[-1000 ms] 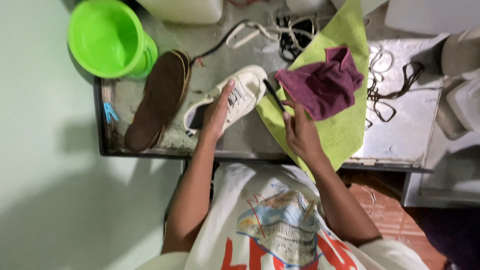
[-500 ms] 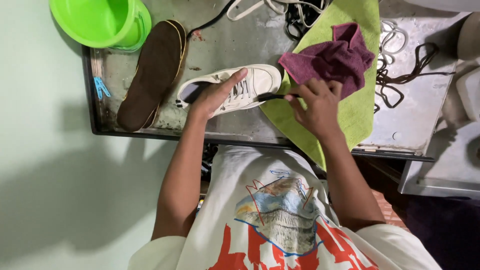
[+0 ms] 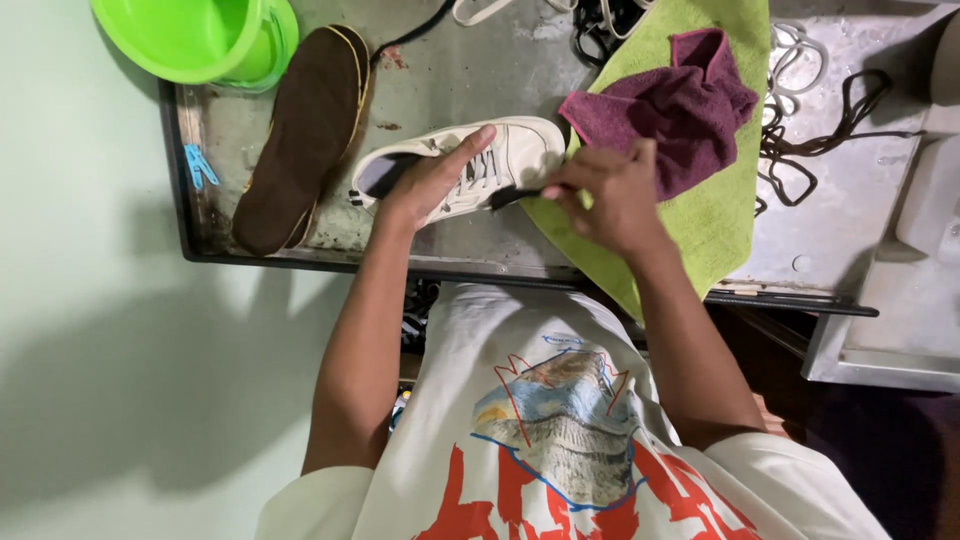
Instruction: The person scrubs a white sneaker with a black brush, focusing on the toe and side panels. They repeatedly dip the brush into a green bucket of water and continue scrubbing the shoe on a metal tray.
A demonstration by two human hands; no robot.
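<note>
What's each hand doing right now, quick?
Left hand: open, fingers flat on the white sneaker, pinning it to the metal table.
Right hand: closed, fingers gripping a thin dark tool at the sneaker.

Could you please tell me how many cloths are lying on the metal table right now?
2: a green cloth spread over the table's front edge by the right hand, and a maroon cloth bunched on top of it. Others may lie out of view.

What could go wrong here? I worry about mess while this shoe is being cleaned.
The left hand only presses on the white shoe, so it might slip as the right hand works a small dark tool against it. Loose laces lie beside the purple cloth and could snag. The green basin sits at the table corner.
</note>
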